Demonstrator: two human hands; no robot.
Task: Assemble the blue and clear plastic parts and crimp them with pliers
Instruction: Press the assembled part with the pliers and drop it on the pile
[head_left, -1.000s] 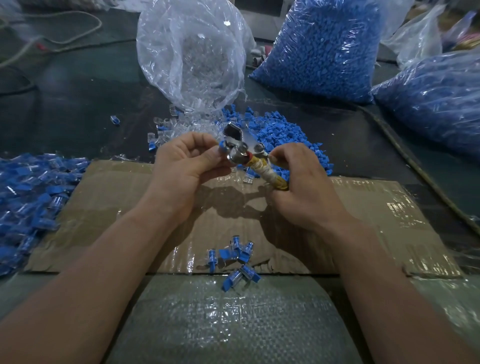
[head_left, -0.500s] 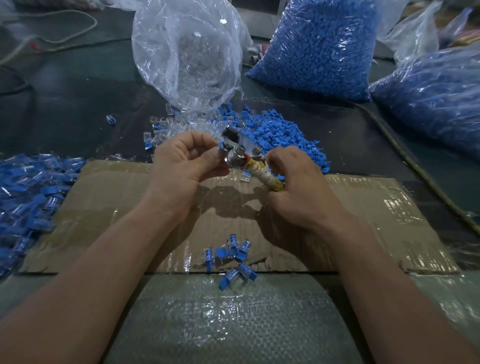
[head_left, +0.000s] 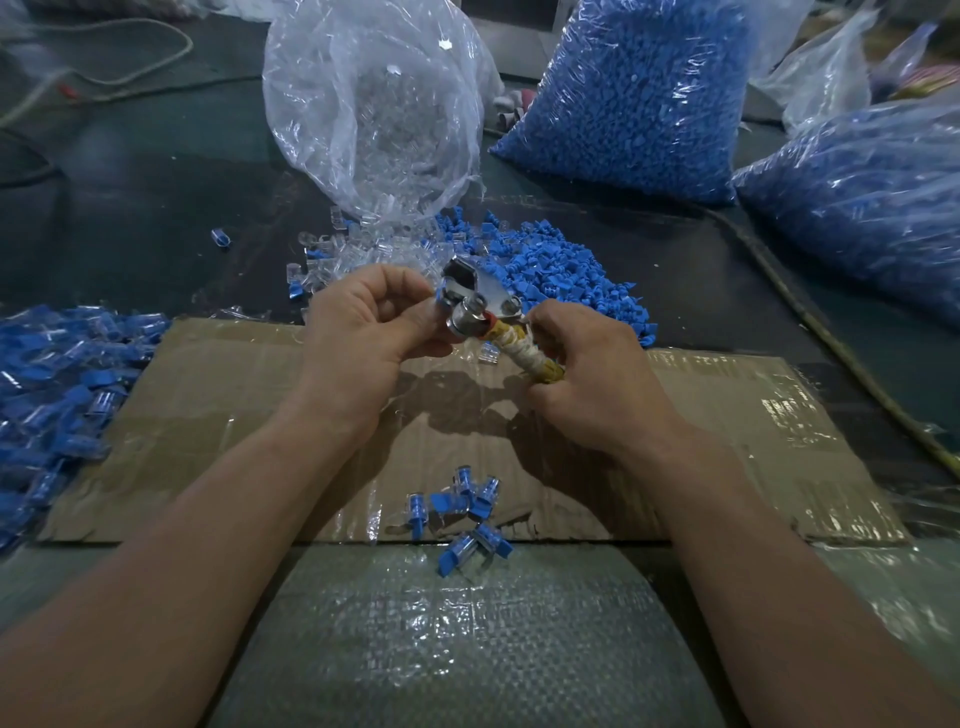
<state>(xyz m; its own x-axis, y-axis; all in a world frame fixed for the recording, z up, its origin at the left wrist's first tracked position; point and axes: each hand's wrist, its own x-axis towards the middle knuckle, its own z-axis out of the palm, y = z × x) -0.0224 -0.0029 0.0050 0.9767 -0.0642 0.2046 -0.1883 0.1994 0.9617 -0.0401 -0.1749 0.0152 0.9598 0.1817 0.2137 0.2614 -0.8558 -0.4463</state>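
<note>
My right hand (head_left: 587, 379) grips the tape-wrapped handle of the metal pliers (head_left: 475, 306), whose head points up and left. My left hand (head_left: 363, 332) pinches a small blue and clear part at the pliers' jaw; the part is mostly hidden by my thumb and the metal head. Loose blue parts (head_left: 561, 280) lie piled behind my hands, with clear parts (head_left: 343, 254) spilled beside them. Several assembled pieces (head_left: 462, 504) sit on the near edge of the cardboard sheet (head_left: 218, 395).
A clear bag of clear parts (head_left: 374, 104) stands at the back, with two big bags of blue parts (head_left: 639, 88) to the right. A heap of assembled pieces (head_left: 57, 384) lies at the left. A cord (head_left: 831, 343) crosses the right side. Woven plastic (head_left: 457, 639) covers my lap.
Both hands with the pliers have stayed in nearly the same place; the pliers' head has tilted slightly. The piles have not moved.
</note>
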